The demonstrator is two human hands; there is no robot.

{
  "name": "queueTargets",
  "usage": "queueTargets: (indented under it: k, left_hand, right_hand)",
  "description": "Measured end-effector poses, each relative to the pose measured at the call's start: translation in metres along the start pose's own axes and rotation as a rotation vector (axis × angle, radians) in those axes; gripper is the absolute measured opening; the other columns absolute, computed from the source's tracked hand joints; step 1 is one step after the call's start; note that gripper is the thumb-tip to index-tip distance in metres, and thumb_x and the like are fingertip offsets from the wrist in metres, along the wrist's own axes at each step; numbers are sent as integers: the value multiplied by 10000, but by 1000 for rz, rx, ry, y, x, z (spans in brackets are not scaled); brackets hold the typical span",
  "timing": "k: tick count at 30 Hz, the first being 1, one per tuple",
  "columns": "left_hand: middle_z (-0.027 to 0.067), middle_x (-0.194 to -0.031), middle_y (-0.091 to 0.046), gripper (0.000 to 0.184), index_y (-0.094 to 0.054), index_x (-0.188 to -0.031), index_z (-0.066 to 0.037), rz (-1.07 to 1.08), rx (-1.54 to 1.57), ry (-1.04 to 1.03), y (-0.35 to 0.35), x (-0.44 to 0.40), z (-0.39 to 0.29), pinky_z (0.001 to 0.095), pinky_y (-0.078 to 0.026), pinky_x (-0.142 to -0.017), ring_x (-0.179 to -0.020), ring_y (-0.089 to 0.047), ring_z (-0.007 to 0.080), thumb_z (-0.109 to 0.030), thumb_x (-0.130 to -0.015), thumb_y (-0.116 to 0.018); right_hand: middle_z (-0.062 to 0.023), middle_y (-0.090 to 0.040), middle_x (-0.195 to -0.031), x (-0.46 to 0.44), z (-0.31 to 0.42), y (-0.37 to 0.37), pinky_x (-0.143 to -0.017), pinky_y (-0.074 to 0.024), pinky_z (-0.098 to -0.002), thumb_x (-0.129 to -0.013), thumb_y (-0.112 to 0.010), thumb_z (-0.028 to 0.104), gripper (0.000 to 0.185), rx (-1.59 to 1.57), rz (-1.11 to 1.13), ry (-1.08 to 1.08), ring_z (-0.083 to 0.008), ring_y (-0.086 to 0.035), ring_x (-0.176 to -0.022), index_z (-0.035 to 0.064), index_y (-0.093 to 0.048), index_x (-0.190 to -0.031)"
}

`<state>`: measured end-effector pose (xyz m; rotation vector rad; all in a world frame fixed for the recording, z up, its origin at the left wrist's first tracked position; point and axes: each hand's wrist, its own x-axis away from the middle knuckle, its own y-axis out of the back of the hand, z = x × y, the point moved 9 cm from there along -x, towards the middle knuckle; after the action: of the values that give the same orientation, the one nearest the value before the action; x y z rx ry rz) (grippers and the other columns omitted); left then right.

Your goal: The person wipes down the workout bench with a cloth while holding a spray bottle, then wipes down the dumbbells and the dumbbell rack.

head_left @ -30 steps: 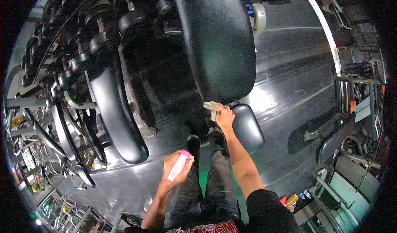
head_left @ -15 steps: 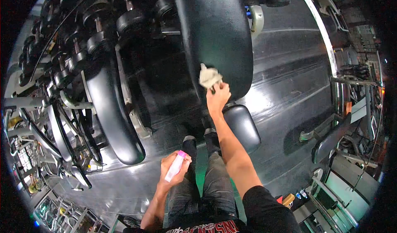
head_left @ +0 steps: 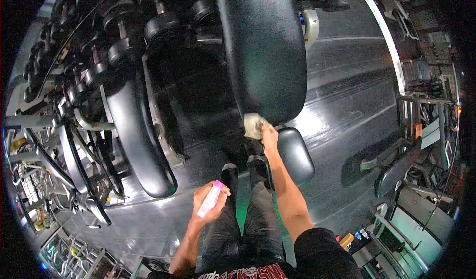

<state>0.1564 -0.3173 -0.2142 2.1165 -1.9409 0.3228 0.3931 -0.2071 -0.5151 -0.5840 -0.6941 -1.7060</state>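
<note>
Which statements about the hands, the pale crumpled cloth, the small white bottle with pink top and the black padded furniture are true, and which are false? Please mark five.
1. The right hand holds the pale crumpled cloth. True.
2. The left hand is wrapped around the small white bottle. True.
3. The bottle's pink top points toward the picture's bottom edge. False: it is the bottle's upper end in this view.
4. The cloth overlaps the small square black seat. False: it overlaps the near end of the long black padded bench.
5. Black round-headed dumbbells appear at upper left. True.
</note>
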Motion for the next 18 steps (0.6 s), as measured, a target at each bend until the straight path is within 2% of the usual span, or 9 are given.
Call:
queueTargets:
  k: [1,4,5,7,10,13,15,17,18]
  left_hand:
    - [97,-788,-656,47,-622,-861,4,2,3,-3,0,-2,0,275,-493,-568,-611,-622,163,20,-821,-603]
    - [96,-792,-657,50,-624,-864,5,8,-49,-28,1,-1,-4,274,-496,-563,-603,-620,160,19,-821,-604]
    - [95,-792,-657,52,-624,-868,5,9,-45,-25,2,-1,-4,270,-490,-553,-586,-611,150,19,-822,-604]
    - [94,-792,-657,55,-625,-871,6,13,-45,-22,3,-1,-2,266,-485,-544,-568,-603,140,19,-823,-603]
    - [89,-790,-656,57,-628,-878,5,52,-40,32,4,0,3,260,-477,-537,-559,-595,128,15,-826,-605]
    - [81,-792,-656,62,-630,-886,0,49,-10,56,6,3,5,255,-467,-524,-546,-584,110,15,-832,-603]
    - [72,-799,-657,62,-630,-892,-2,65,-25,5,4,1,3,252,-462,-518,-546,-582,101,11,-838,-603]
    - [72,-803,-657,63,-630,-894,-2,74,-39,-6,3,0,5,248,-460,-514,-541,-580,98,12,-839,-603]
    - [72,-806,-658,64,-630,-896,-1,83,-55,-12,2,1,5,245,-458,-509,-536,-578,94,13,-839,-603]
  right_hand:
    - [24,-647,-986,7,19,-2,-668,-477,-254,-926,-588,282,313,-260,-45,-87,-94,-570,-744,61,-659,-1137]
    - [-46,-616,-1099,41,155,-19,-879,-469,-267,-930,-580,130,301,-492,-76,338,-143,-589,-1021,-3,-612,-1198]
    - [-40,-587,-1044,37,176,-14,-765,-467,-278,-907,-603,115,305,-194,-244,633,-149,-574,-879,46,-623,-1204]
    - [-101,-551,-1013,56,216,-39,-802,-457,-320,-812,-670,53,347,253,-377,993,-246,-567,-896,109,-669,-1153]
    - [-124,-491,-916,64,194,-75,-774,-433,-411,-669,-733,55,454,772,-302,1188,-317,-507,-870,217,-698,-1091]
    - [-111,-490,-912,64,164,-67,-760,-429,-403,-656,-742,63,444,828,-274,1139,-299,-509,-879,222,-694,-1067]
    - [-90,-513,-948,59,136,-62,-762,-429,-410,-663,-773,137,417,961,-166,1084,-292,-517,-901,267,-682,-1049]
    - [-89,-503,-945,56,115,-60,-770,-439,-399,-671,-755,99,425,1065,-60,1073,-291,-513,-904,252,-692,-1062]
    - [-76,-511,-968,54,106,-60,-786,-449,-394,-689,-749,134,381,1170,-36,1094,-282,-519,-922,266,-690,-1042]
